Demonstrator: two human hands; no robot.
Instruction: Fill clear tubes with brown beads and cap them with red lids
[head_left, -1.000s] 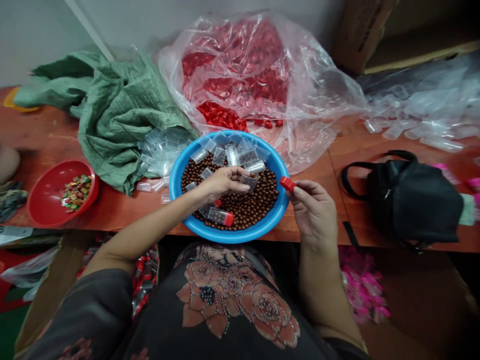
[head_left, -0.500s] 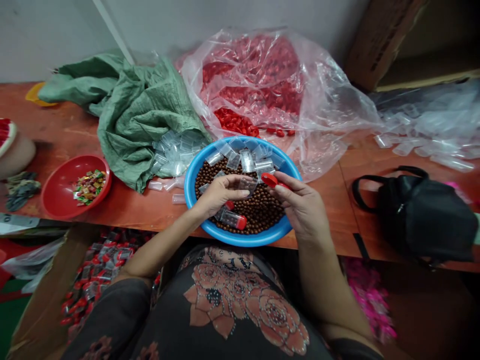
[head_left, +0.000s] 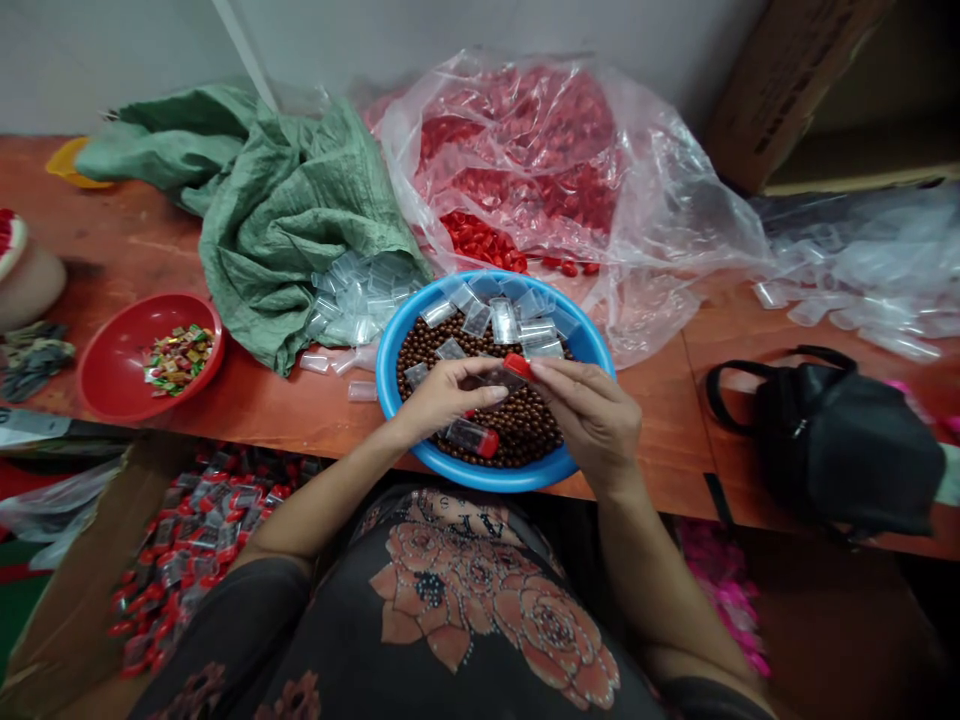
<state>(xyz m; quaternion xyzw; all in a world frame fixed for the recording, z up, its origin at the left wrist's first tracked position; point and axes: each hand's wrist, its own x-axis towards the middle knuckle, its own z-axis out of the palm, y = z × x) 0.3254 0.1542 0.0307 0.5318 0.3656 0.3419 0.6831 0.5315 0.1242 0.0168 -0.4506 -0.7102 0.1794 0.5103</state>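
Note:
My left hand [head_left: 442,397] is closed around a small clear plastic container [head_left: 495,377], held over the blue basin [head_left: 388,385]. At the container's open end sits a red cap [head_left: 517,366], pinched by the fingers of my right hand [head_left: 592,410]. Whether the cap is fully seated I cannot tell. Brown round beads [head_left: 525,432] fill the basin below. A capped container [head_left: 472,438] lies on them under my left hand, with part of another red cap beside it. Several uncapped clear containers [head_left: 504,322] rest along the basin's far side.
Behind the basin lies a clear bag of red caps [head_left: 517,160]. A green sack [head_left: 300,220] with clear containers [head_left: 360,290] and a red bowl of wrapped sweets [head_left: 105,375] are on the left. A black bag [head_left: 847,450] sits right. Capped containers [head_left: 202,540] fill a box below.
My right hand has moved left and brought the red cap onto the end of the container in my left hand. The camera view has shifted slightly.

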